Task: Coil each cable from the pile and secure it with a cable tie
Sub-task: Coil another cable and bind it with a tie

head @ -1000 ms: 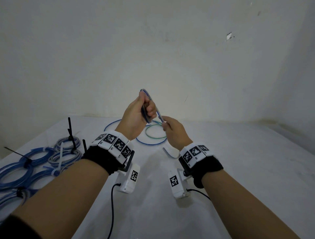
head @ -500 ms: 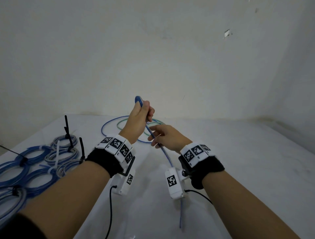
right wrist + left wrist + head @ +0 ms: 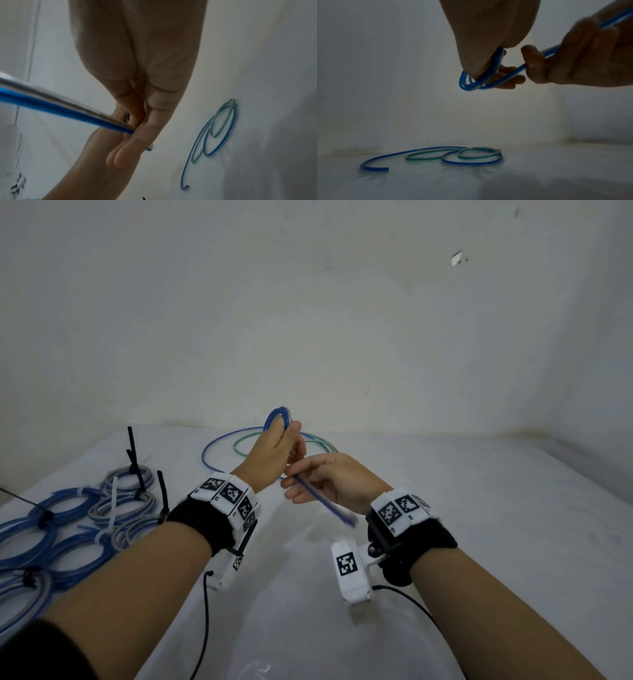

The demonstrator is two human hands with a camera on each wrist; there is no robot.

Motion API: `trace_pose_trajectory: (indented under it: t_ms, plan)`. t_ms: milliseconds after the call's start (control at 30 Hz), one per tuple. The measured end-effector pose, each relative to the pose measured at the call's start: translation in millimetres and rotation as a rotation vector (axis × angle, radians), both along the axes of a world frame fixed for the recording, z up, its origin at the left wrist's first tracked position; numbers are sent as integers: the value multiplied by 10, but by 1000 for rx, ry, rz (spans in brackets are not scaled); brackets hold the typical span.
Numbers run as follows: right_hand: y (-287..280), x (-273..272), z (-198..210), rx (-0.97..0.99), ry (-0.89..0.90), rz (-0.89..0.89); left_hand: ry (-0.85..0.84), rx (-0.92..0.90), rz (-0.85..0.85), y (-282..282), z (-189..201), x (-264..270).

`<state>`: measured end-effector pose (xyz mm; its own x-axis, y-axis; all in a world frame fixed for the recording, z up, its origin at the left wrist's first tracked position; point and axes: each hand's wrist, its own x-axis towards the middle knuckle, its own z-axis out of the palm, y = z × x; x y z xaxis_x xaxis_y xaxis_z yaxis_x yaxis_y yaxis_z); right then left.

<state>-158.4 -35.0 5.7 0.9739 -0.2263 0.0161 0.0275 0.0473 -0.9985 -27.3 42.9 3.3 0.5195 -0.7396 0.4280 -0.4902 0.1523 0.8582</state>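
Note:
My left hand [image 3: 286, 436] is raised above the table and grips a small coil of blue cable [image 3: 279, 416] whose loops stick out above the fingers. The wrist view shows the coil [image 3: 471, 83] wrapped under that hand [image 3: 488, 60]. Just right of it and lower, my right hand [image 3: 298, 484] pinches the same cable's free tail [image 3: 325, 503]. The tail slants down to a blurred end near my right wrist. In the right wrist view the tail [image 3: 60, 106] passes between the fingers [image 3: 147, 129].
Loose blue [image 3: 210, 451] and green [image 3: 246, 440] cables lie looped on the white table [image 3: 479, 508] behind my hands. Several tied coils [image 3: 68, 525] with black [image 3: 132, 453] and white [image 3: 113, 505] cable ties sit at the left. A wall rises close behind.
My right hand slid from beside the coil down along the cable. The long tail that hung towards the table's near edge is now short and ends by my right wrist.

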Motion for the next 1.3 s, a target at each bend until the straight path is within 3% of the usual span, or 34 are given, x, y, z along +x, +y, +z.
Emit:
trace_pose_trajectory:
  t_ms: [167, 333, 467, 633, 800, 933, 1033, 1200, 1300]
  plan:
    - [-69, -69, -16, 93, -130, 26, 48, 64, 26, 46, -52, 56]
    - [-100, 14, 26, -61, -154, -281, 109, 152, -85, 78, -23, -104]
    - [-155, 59, 84, 42, -228, -419, 168, 237, -162, 75, -6, -152]
    - [-233, 79, 68, 26, -156, -532, 247, 297, -203, 70, 47, -196]
    - [-291, 80, -11, -335, -193, -828, 317, 218, -182, 83, 55, -167]
    - [-426, 104, -138, -828, -204, -621, 421, 194, -221, 118, 126, -165]
    - [-494, 177, -172, -977, -222, -720, 396, 217, -231, 140, 188, -202]
    - [-415, 164, 11, -685, -338, -783, 372, 307, -265, 159, 224, -230]
    - [-368, 216, 26, -642, -356, -751, 410, 293, -302, 152, 225, -243]
